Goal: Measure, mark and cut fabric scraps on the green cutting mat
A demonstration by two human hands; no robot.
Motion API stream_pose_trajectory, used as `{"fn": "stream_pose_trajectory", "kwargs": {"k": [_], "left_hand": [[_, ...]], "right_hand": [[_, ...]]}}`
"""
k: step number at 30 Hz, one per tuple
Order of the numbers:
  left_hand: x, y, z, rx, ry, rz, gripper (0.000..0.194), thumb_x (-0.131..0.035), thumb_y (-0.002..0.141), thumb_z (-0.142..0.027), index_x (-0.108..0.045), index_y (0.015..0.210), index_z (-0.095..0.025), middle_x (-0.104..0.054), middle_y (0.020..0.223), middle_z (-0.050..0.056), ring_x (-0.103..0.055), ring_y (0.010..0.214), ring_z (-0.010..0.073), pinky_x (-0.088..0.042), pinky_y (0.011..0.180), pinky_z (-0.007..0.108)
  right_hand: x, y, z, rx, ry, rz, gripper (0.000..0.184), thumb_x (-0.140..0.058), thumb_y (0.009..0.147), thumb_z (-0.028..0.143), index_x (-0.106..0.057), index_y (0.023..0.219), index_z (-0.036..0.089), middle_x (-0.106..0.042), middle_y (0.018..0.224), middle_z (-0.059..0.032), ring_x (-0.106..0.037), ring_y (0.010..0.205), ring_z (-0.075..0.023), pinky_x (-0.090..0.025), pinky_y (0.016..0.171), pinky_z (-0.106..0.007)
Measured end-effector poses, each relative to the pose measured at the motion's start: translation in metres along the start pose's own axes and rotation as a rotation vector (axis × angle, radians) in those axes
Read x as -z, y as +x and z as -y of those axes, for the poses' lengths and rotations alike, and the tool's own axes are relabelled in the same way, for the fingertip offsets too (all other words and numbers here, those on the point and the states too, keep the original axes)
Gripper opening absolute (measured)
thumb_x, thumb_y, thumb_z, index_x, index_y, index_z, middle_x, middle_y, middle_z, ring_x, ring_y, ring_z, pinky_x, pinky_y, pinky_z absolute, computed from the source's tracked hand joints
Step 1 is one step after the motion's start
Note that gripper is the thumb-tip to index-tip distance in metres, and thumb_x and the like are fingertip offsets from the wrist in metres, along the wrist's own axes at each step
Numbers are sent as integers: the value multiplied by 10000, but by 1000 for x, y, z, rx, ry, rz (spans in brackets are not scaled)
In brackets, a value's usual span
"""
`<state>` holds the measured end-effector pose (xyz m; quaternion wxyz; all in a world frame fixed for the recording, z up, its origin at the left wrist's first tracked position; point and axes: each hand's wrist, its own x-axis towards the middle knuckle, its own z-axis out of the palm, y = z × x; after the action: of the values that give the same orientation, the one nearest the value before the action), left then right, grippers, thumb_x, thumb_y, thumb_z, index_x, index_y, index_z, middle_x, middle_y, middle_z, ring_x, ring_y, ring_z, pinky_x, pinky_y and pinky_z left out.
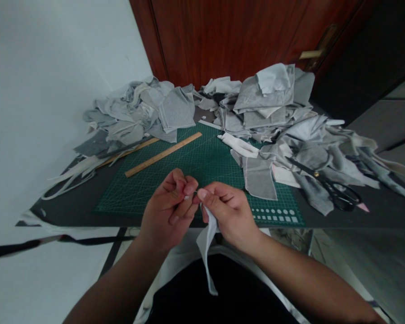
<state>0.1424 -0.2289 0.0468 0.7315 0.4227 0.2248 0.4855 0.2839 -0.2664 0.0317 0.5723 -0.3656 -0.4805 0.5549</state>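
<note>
Both hands meet in front of my body, just over the near edge of the green cutting mat [216,157]. My right hand [227,211] is closed, thumb against the index finger, on a narrow light-grey fabric strip [207,238]. The strip's free end hangs down past the table edge. Close beside it, my left hand [170,209] is curled in a pinch. A tiny pale bit shows by its fingertips, too small to name. A thin dark spot lies between the two hands' fingertips; I cannot make out what it is.
A wooden ruler [164,154] lies across the mat. Grey fabric scraps pile up at the left [135,112] and the right [270,99]. Black-handled scissors [340,195] rest on scraps at the right. A wooden door [229,36] stands behind the table.
</note>
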Motion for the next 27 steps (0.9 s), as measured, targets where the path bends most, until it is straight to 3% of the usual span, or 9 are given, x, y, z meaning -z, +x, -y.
{"fn": "stream_pose_trajectory", "kwargs": {"k": [2,5,9,12,16,17,21,23,27], "left_hand": [[3,1,1,-77,94,-13,249,-708,907,-271,-495,794,-210,-624,784,-63,-321,344,3,-287,377,198],[9,0,6,-215,283,-75,167,-730,908,-325,-618,840,-222,-682,917,-6,-576,564,87,-470,519,228],[16,-4,16,-246,473,-103,124,-676,952,-309,-682,873,-213,-694,898,29,-654,815,156,-538,756,281],[20,-1,17,-212,454,-138,155,-618,983,-317,-649,886,-201,-687,792,22,-664,742,163,-538,725,296],[25,6,10,-235,371,-291,140,-656,940,-321,-607,886,-202,-632,658,-18,-592,578,133,-483,564,245],[27,8,8,-243,369,-323,137,-669,927,-313,-607,882,-200,-608,623,-28,-560,542,121,-450,524,225],[29,14,6,-250,381,-355,132,-704,891,-290,-624,860,-190,-538,565,-59,-415,431,64,-326,430,177],[28,14,5,-255,395,-360,134,-718,877,-298,-639,858,-191,-531,562,-65,-375,409,51,-297,413,169],[25,11,-2,-239,544,-363,126,-719,868,-330,-693,866,-207,-487,504,-73,-389,406,69,-299,411,178]], "right_hand": [[4,0,3,-12,-66,67,395,-639,963,529,-638,763,187,-597,597,33,-499,510,-82,-412,516,-210],[10,0,7,42,-251,151,326,-549,1029,468,-681,896,201,-659,697,15,-576,596,-99,-465,593,-218],[30,-7,16,260,-711,136,202,-515,1021,287,-707,1073,252,-749,953,-34,-703,907,-185,-549,814,-304],[81,-21,31,336,-1069,-164,263,-570,923,272,-695,1155,276,-757,1096,-72,-714,1030,-264,-570,875,-393],[186,-60,53,69,-1391,-704,303,-540,828,353,-712,1046,232,-755,1023,-133,-726,934,-341,-567,797,-472],[212,-70,54,0,-1455,-759,307,-541,812,364,-708,1032,230,-755,981,-139,-724,893,-348,-562,785,-481],[288,-93,34,-74,-1626,-634,400,-490,792,356,-696,1085,178,-736,1030,-193,-712,941,-369,-561,850,-498],[310,-94,17,-49,-1691,-574,463,-472,785,351,-692,1126,129,-719,1099,-227,-700,1020,-391,-547,917,-523],[334,-88,3,-63,-1848,-590,490,-492,826,365,-691,1189,103,-703,1130,-242,-684,1046,-420,-524,928,-550]]}}
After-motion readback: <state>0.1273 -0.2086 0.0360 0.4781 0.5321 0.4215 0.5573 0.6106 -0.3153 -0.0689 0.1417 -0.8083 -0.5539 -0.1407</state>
